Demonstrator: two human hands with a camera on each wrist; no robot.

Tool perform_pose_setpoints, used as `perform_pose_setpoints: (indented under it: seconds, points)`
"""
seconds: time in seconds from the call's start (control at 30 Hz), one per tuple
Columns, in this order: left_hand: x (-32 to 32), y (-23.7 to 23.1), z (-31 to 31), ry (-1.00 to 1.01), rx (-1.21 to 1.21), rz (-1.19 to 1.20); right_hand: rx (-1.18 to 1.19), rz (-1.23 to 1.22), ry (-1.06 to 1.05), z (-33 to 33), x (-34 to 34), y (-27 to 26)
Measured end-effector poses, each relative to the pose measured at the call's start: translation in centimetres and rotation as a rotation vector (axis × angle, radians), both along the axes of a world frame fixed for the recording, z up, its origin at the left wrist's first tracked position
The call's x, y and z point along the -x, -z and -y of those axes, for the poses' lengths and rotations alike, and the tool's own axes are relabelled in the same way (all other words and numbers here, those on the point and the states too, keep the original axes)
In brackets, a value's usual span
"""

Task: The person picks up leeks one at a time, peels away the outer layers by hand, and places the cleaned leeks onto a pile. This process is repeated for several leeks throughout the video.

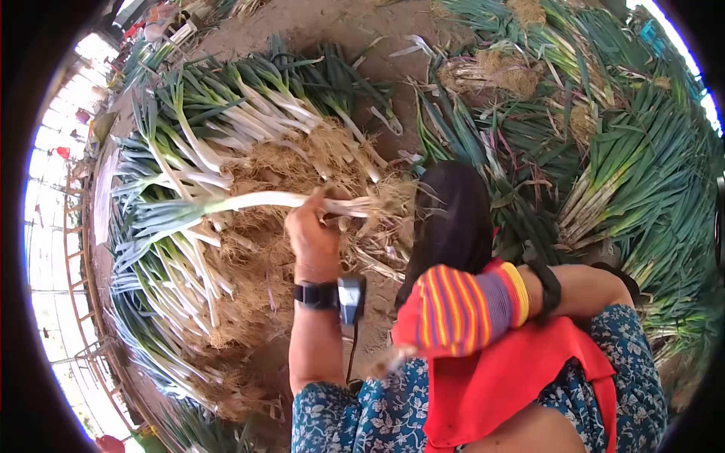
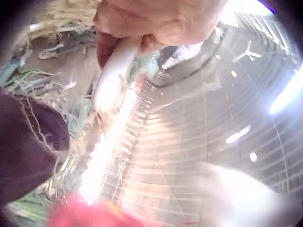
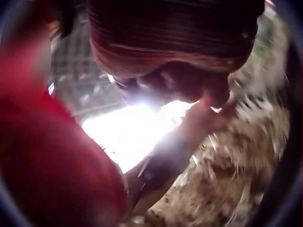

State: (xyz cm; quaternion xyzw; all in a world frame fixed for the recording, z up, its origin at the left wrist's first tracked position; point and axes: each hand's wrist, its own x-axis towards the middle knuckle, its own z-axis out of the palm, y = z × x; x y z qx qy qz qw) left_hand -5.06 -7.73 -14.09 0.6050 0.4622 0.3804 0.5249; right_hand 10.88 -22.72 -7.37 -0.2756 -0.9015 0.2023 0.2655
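My bare left hand [image 1: 313, 238] grips a leek [image 1: 260, 199] by its white stalk, with the green leaves pointing left and the roots toward the dark-covered knee. In the left wrist view, the fingers of the left hand [image 2: 158, 21] curl round the white stalk [image 2: 111, 85], above its root end. My right hand [image 1: 464, 309], in a striped red, yellow and purple glove, is over the lap, apart from that leek. A blurred pale piece [image 1: 391, 361] sticks out from its curled fingers. The glove [image 3: 175, 42] looks dark and blurred in the right wrist view.
A large pile of leeks [image 1: 257, 113] lies on the left, roots inward. More green bundles [image 1: 634, 166] cover the ground on the right. The dark-covered knee [image 1: 453, 215] stands between them, and a red cloth [image 1: 506, 385] lies over the lap.
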Motion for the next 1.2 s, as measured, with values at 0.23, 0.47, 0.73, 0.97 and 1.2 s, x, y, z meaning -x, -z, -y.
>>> perform_pose_setpoints:
  seconds: [0.23,0.47,0.73,0.97,1.2]
  points:
    - [0.1,-1.5,0.2,-0.009,0.455,0.796,-0.248,0.318,0.766,-3.0,-4.5,-0.5]
    - [-0.8,-0.4,3.0,0.01,0.427,0.75,0.041,0.252,0.512,-8.0,-3.7,-0.1]
    - [1.2,0.0,4.6,0.197,0.483,0.815,0.737,-0.075,0.307,-8.9,-4.9,1.2]
    - [2.1,2.0,3.3,-0.039,0.513,0.663,0.116,0.206,-0.058,-1.4,-0.5,-3.9]
    - [0.4,2.4,3.6,-0.036,0.336,0.724,-0.183,0.493,0.638,-3.0,-2.3,-1.8]
